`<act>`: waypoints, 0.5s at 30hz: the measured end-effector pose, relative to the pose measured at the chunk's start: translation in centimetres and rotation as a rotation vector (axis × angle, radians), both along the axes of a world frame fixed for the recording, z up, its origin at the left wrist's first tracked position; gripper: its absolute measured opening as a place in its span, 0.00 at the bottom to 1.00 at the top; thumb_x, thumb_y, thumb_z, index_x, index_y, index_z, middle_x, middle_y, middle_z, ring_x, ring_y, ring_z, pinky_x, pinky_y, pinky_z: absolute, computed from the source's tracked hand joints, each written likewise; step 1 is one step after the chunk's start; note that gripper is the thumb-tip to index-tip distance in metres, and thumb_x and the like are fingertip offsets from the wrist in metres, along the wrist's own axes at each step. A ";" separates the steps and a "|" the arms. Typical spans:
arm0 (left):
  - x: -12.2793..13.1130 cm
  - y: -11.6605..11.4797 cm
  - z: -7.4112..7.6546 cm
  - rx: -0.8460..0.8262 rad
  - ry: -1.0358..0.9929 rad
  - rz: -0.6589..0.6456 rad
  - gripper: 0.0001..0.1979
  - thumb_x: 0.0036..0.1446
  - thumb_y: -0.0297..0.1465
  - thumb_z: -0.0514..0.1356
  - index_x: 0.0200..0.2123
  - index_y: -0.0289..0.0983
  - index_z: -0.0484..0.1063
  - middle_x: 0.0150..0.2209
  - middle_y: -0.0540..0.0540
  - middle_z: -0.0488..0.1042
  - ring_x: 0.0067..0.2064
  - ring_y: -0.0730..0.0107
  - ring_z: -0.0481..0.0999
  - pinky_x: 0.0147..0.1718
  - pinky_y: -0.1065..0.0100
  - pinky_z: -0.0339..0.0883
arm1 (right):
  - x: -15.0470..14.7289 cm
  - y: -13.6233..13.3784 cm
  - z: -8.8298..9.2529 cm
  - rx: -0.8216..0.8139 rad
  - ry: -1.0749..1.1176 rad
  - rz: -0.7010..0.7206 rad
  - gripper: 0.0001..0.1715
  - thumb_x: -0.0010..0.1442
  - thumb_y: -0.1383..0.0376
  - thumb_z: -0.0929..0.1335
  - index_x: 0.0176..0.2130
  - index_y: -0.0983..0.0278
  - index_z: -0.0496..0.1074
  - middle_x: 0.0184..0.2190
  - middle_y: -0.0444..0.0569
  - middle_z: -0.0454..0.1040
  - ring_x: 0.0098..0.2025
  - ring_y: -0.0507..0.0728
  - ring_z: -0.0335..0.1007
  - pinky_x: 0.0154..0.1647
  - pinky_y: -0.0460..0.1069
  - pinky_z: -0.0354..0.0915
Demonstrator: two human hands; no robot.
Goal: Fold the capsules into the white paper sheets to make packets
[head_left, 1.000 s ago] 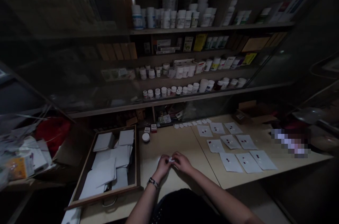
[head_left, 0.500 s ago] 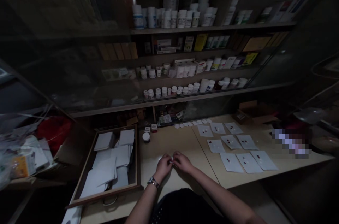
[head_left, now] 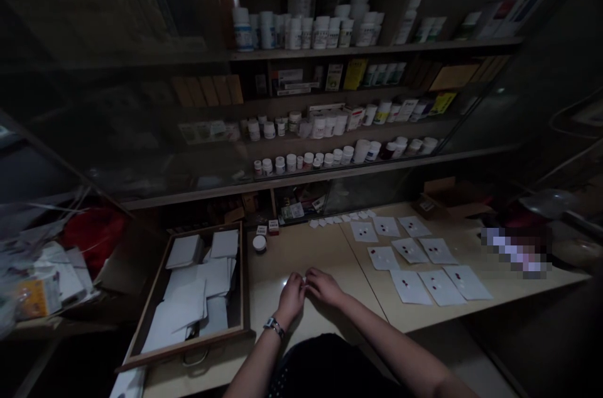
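Observation:
My left hand [head_left: 291, 297] and my right hand [head_left: 323, 287] meet over the pale tabletop [head_left: 320, 253], fingertips pinched together. Between them is something small and whitish that I cannot make out. On the right part of the table lie several white paper squares [head_left: 409, 252] in rows, each with small dark and pale pills on it. A row of small folded white papers [head_left: 336, 220] runs along the back. Behind my hands stands a white-lidded jar [head_left: 259, 243], with two small boxes [head_left: 274, 226] beyond it.
A wooden drawer [head_left: 245, 285] holding stacks of white paper is at the left. Shelves [head_left: 301, 179] of bottles and boxes rise behind the table. An opened cardboard box [head_left: 443, 197] sits at the back right, and a red bag [head_left: 94, 238] at the far left.
My hands stay together, their fingers shifted only slightly. The whole view has moved a little; the objects on the table look the same.

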State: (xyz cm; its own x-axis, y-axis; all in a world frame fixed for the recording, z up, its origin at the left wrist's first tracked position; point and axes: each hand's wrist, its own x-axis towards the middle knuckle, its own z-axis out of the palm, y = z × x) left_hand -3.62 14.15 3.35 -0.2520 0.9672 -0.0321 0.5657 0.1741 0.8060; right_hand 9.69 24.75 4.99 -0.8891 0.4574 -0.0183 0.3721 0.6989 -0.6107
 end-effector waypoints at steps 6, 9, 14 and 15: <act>-0.4 0.7 -0.7 -0.026 -0.164 0.075 0.04 0.51 0.22 0.57 0.29 0.36 0.69 0.33 0.48 0.71 0.37 0.67 0.69 0.39 0.68 0.60 | 0.3 -0.5 0.3 -0.025 0.062 0.027 0.11 0.63 0.66 0.63 0.43 0.62 0.73 0.46 0.52 0.71 0.46 0.57 0.68 0.47 0.49 0.64; -0.5 0.9 -1.0 -0.022 -0.221 0.090 0.02 0.48 0.25 0.61 0.26 0.35 0.71 0.29 0.49 0.71 0.34 0.68 0.69 0.36 0.69 0.59 | 0.7 -0.5 0.3 -0.042 0.081 0.029 0.11 0.63 0.65 0.63 0.42 0.61 0.73 0.46 0.52 0.71 0.46 0.57 0.68 0.47 0.49 0.63; -0.3 1.1 -1.0 0.041 -0.281 0.177 0.05 0.45 0.27 0.63 0.20 0.36 0.70 0.26 0.49 0.71 0.32 0.68 0.69 0.34 0.70 0.59 | 0.7 -0.2 0.0 -0.126 0.112 -0.046 0.06 0.59 0.65 0.66 0.36 0.63 0.74 0.42 0.51 0.72 0.43 0.57 0.69 0.44 0.48 0.63; -0.3 1.1 -0.9 0.043 -0.303 0.192 0.06 0.44 0.27 0.63 0.19 0.36 0.70 0.25 0.49 0.71 0.32 0.68 0.69 0.34 0.70 0.59 | 0.6 -0.2 0.0 -0.138 0.108 -0.054 0.06 0.58 0.65 0.67 0.35 0.63 0.74 0.40 0.51 0.73 0.42 0.57 0.69 0.43 0.48 0.63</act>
State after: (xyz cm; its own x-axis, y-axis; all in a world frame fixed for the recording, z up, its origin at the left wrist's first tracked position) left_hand -3.91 15.28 2.40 -0.4148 0.9051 -0.0933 0.2604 0.2164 0.9409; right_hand 10.25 24.54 4.97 -0.8636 0.5040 0.0104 0.3336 0.5869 -0.7377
